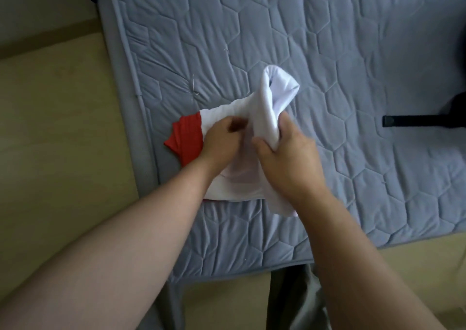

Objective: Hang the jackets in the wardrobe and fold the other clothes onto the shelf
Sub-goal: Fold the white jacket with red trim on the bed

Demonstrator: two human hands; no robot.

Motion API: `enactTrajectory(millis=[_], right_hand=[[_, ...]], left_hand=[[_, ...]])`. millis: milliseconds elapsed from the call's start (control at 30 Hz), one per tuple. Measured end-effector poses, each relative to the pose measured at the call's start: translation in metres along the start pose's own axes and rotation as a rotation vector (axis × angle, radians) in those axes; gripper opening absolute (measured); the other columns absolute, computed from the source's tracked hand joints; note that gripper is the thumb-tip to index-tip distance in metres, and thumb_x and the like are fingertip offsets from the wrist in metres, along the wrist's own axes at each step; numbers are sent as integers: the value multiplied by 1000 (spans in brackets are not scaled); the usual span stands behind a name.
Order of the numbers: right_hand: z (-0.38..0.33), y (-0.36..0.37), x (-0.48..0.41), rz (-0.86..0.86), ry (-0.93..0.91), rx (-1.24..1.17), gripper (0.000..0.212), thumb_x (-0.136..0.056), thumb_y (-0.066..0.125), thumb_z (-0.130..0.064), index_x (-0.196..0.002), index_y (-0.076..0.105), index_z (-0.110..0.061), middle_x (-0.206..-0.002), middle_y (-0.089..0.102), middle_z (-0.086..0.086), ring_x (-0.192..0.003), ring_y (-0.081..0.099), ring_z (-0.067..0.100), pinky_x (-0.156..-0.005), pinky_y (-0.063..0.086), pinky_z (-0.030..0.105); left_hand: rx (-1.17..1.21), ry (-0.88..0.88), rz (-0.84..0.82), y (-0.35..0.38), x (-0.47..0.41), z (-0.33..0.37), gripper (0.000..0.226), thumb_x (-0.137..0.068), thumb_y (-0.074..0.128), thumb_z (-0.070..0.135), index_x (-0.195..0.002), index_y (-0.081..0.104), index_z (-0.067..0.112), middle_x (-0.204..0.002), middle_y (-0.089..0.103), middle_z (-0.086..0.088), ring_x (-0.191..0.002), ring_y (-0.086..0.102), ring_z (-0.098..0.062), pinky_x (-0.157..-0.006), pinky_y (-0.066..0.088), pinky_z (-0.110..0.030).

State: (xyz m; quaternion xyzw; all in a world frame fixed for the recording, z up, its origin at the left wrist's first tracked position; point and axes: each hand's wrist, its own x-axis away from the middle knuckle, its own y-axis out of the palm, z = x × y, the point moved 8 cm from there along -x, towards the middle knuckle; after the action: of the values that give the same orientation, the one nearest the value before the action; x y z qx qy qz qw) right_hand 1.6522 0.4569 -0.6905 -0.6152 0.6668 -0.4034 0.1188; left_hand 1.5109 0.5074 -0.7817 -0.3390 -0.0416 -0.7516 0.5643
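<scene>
**One white-and-red garment in hand on the grey quilted cover**

Nearest me, a grey-green trouser leg (pixel 297 302) is showing at the bottom edge, cut off by the frame, over the pale wooden floor (pixel 63 140). Two bare forearms (pixel 141 228) are reaching forward from there.

The left hand (pixel 222 138) is curling its fingers into the white cloth. Its fingertips are tucking out of sight, so I am reading this as a pinch on the fabric. The right hand (pixel 290 160) is clenching a bunched fold of the same piece and holding that fold raised above the cover.

The white garment (pixel 274 97) is lying near the left edge of the grey quilted cover (pixel 327 39), partly hidden under both hands. I cannot tell what kind of garment it is. It is showing plain white cloth with one ribbed red section (pixel 186 138) sticking out on the left.

Count: one garment, two hands on it.

Farther right, one black strap (pixel 413 120) is lying on the cover. It is running into a dark shape (pixel 459 107) at the frame edge that I cannot identify.
</scene>
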Motion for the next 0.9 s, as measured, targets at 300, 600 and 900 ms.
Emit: enactTrajectory(millis=[300,600,900], right_hand=[[-45,76,4,-194,28,-121,76,-94,57,-27,-156,13,-31,-83,70,1,-69,67,16,-62,55,35],[-65,143,18,-385,-6,-6,95,-90,57,-23,-158,-9,-28,-90,64,4,-75,59,23,-70,49,35],[-64,195,12,-310,-70,122,92,-94,51,-28,-158,-15,-22,-123,61,11,-85,61,31,-67,46,37]], left_hand=[[487,-321,-96,-18,27,-45,31,-105,35,7,-96,64,14,-59,69,7,-54,66,-5,-49,50,-15],[589,-622,-312,-37,78,-103,44,-109,26,18,-84,63,15,-67,68,-3,-57,70,-12,-54,55,-24],[181,-448,115,-179,15,-99,46,-94,52,66,-99,65,21,-90,77,-5,-72,74,-20,-61,60,-34]])
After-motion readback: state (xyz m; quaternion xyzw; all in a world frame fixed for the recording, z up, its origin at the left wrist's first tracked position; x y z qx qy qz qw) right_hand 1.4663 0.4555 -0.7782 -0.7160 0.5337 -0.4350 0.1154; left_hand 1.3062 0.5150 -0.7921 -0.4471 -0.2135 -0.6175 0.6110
